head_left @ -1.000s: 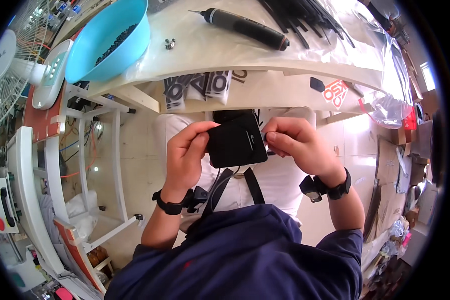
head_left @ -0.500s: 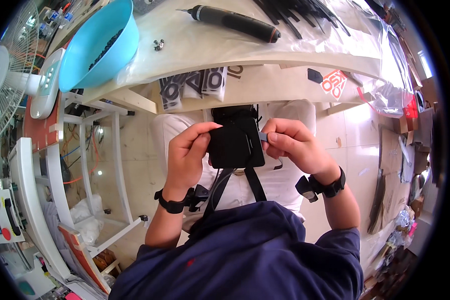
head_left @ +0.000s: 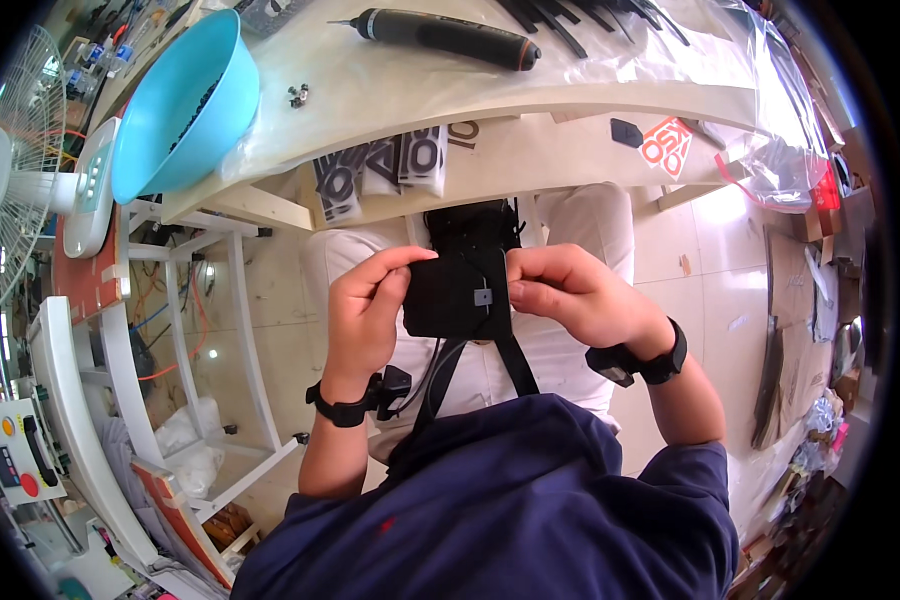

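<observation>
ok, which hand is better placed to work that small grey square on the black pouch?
Probably the right hand: its fingertips sit just beside the small grey square on the black pouch. The left hand grips the pouch's far edge, steadying it.

Small black flat pouch with straps (head_left: 459, 293) sits between both hands, over the lap, below the tabletop (head_left: 420, 85) edge. Left hand (head_left: 362, 315) on its left side, right hand (head_left: 568, 295) on its right, both touching it. Straps hang down from the pouch toward the torso. On the tabletop: round blue plastic bowl (head_left: 183, 103) at far left, small metal screws (head_left: 297, 95) just right of it, black electric screwdriver (head_left: 448, 36) further right, behind. White standing fan (head_left: 15, 170) left of the bowl, off the tabletop. White metal rack (head_left: 210, 330) stands left of the left hand, under the tabletop.
</observation>
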Available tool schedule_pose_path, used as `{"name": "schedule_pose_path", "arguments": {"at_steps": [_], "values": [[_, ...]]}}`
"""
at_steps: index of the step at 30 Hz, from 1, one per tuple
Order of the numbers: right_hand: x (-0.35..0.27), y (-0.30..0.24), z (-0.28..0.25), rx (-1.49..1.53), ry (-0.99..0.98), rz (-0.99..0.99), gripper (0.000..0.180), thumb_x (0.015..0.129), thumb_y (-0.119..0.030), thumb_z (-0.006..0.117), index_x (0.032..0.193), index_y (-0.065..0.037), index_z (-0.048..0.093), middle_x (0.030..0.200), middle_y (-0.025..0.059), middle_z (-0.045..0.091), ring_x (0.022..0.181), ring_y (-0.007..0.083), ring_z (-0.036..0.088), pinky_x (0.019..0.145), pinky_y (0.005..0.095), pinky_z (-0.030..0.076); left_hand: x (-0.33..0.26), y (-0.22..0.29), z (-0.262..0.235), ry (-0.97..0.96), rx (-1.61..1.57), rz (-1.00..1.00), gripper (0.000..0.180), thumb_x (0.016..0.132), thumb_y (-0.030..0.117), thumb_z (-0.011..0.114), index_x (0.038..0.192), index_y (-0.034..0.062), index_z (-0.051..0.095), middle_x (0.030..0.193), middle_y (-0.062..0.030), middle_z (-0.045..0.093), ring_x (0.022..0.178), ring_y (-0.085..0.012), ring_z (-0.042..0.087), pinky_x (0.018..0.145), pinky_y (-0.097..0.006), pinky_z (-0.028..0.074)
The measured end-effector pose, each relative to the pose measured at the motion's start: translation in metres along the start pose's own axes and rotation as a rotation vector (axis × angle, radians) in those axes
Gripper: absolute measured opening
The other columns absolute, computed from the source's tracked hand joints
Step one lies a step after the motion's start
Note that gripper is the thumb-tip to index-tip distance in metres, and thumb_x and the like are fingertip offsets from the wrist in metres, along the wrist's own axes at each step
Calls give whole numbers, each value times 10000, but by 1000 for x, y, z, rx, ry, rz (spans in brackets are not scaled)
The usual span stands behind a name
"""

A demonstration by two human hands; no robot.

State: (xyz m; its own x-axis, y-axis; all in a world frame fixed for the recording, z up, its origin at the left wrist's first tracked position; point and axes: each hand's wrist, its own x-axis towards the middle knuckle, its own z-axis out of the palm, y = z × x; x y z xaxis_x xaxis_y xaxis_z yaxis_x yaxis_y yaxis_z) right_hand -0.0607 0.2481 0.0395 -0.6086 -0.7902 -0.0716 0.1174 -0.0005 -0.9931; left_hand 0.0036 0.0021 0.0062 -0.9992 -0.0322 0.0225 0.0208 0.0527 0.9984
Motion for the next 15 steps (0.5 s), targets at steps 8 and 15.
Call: {"name": "schedule_pose_path", "arguments": {"at_steps": [8,15], "values": [[-4,-4,6,274,71,102,185,1006,-97,514,1153,2,567,760,12,536,719,107,481,682,289,426,1,7,3,46,142,20,238,1012,78,496,1116,16,701,722,46,561,594,-15,450,546,-201,376],[-3,3,14,-173,88,-82,311,943,-63,569,1237,30,528,757,106,561,654,183,513,647,314,457,10,2,-5,-125,322,98,260,909,-3,549,1131,12,683,865,-66,652,751,-176,592,741,-293,474]]}}
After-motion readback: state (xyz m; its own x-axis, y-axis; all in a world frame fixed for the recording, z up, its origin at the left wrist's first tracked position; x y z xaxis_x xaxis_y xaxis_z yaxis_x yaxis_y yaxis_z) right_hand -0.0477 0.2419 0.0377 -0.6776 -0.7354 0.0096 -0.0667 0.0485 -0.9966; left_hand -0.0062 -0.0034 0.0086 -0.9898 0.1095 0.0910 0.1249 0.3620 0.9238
